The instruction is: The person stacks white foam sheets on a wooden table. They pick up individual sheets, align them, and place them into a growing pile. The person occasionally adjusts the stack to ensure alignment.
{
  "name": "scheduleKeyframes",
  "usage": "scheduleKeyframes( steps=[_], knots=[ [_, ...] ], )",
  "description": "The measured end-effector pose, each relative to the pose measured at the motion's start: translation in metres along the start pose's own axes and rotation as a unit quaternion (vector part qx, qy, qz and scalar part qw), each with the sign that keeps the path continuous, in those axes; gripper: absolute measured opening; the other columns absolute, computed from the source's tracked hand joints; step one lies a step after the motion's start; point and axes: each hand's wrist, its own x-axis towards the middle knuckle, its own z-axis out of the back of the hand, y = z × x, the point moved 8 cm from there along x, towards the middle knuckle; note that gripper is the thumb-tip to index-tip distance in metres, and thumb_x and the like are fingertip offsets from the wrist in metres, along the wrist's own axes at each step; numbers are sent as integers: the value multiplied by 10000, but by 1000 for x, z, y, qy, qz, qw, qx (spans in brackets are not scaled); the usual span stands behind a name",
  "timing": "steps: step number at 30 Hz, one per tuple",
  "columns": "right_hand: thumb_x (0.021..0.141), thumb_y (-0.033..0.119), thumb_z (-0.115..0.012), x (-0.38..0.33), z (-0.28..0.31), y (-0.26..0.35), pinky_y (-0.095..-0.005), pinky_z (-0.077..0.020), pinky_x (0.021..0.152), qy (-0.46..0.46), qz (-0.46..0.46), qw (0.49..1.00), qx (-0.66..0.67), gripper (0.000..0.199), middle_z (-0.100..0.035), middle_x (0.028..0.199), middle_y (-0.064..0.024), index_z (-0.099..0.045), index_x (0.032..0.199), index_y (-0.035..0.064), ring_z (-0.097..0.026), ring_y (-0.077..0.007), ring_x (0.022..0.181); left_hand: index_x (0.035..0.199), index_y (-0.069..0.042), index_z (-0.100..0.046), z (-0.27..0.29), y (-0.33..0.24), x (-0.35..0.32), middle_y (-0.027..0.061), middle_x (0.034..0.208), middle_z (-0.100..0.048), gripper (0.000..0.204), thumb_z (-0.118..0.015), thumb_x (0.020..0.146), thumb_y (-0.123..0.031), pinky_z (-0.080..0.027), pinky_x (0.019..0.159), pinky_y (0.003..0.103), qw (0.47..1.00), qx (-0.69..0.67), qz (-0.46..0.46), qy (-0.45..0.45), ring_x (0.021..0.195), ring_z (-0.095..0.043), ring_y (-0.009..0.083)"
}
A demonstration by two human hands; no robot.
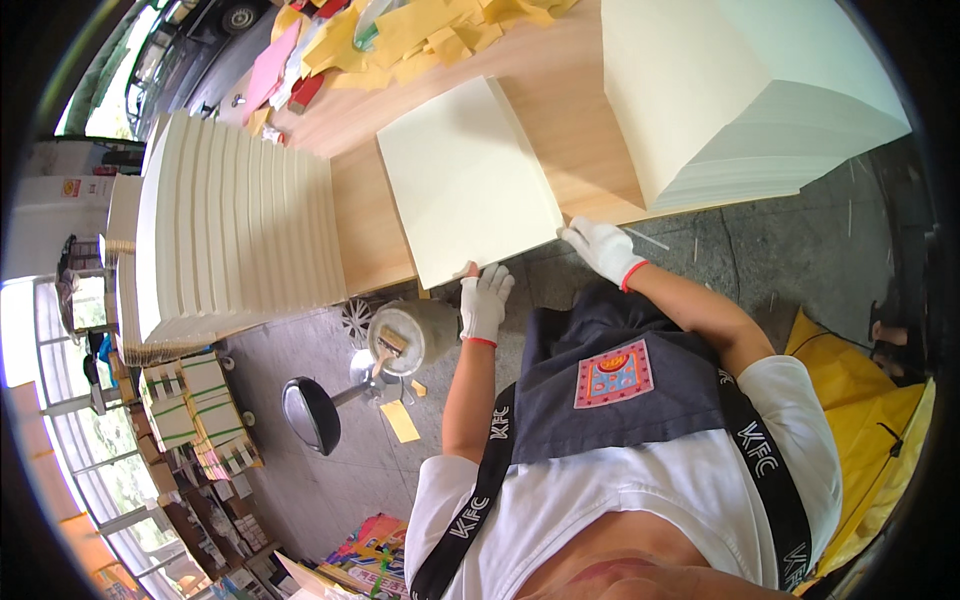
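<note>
A stack of cream paper sheets (pixel 465 170) lies squared on the wooden table (pixel 370 215), its near edge at the table's front. My left hand (pixel 485 302), in a white glove with a red cuff, is at the stack's near left corner. Its thumb meets the edge and its other fingers are stretched out. My right hand (pixel 602 252), gloved alike, has its fingers closed at the near right corner of the stack. Beside it shows a thin white strip (pixel 648 239); whether the hand holds it I cannot tell.
Tall piles of cream paper stand left (pixel 235 220) and right (pixel 740 140). Yellow paper scraps (pixel 410 40) cover the table's far side. Below the table are a bucket (pixel 425 335) with a brush (pixel 388 348) on top and a black round-seated stool (pixel 311 415).
</note>
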Motion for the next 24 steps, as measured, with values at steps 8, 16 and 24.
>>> scheduleKeyframes(
  steps=[8, 16, 24],
  knots=[
    [1016, 416, -476, -7, -15, 17, -524, -513, 762, -5, 99, 995, 23, 313, -703, 1009, -178, -570, 1130, 140, -673, -409, 905, 1280, -85, -439, 29, -22, 29, 146, 1124, -578, 405, -524, 1005, -370, -532, 956, 465, 992, 39, -116, -8, 1025, -606, 313],
    [998, 484, -475, -34, 42, 11, -466, -513, 871, 75, 70, 991, 82, 370, -721, 998, -144, -657, 1121, 187, -680, -382, 945, 1382, -46, -479, -60, 13, -84, 173, 1197, -647, 683, -638, 942, -543, -528, 924, 465, 863, 419, 98, 265, 1021, -668, 293],
    [986, 382, -498, -93, 177, 108, -458, -526, 754, 69, 190, 977, -70, 303, -707, 898, -129, -663, 1087, 148, -685, -355, 855, 1353, -64, -570, -316, 12, -265, 202, 1474, -452, 792, -885, 668, -306, -429, 1073, 479, 270, 691, -548, 387, 1376, -418, 422]
  ],
)
